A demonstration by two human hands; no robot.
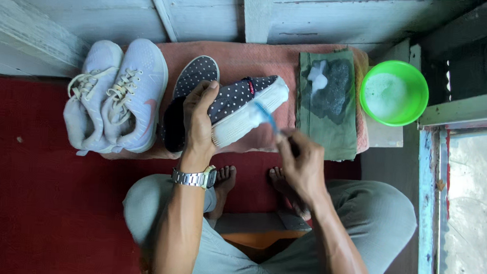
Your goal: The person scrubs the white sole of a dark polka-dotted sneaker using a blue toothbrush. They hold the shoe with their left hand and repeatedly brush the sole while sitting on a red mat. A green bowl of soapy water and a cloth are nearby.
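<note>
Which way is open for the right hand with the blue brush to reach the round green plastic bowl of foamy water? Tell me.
Probably yes: the right hand sits near the green bowl, with only the flat green cloth lying between them.

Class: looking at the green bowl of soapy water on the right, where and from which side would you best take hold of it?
Grip the green bowl by its rim at the near, open edge, probably with both hands. It stands upright, holds foamy water, and a wall crowds its far side.

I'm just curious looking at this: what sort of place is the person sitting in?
Probably a home floor or porch corner used for washing shoes: painted wooden plank wall, red mat, a green basin of soapy water.
</note>
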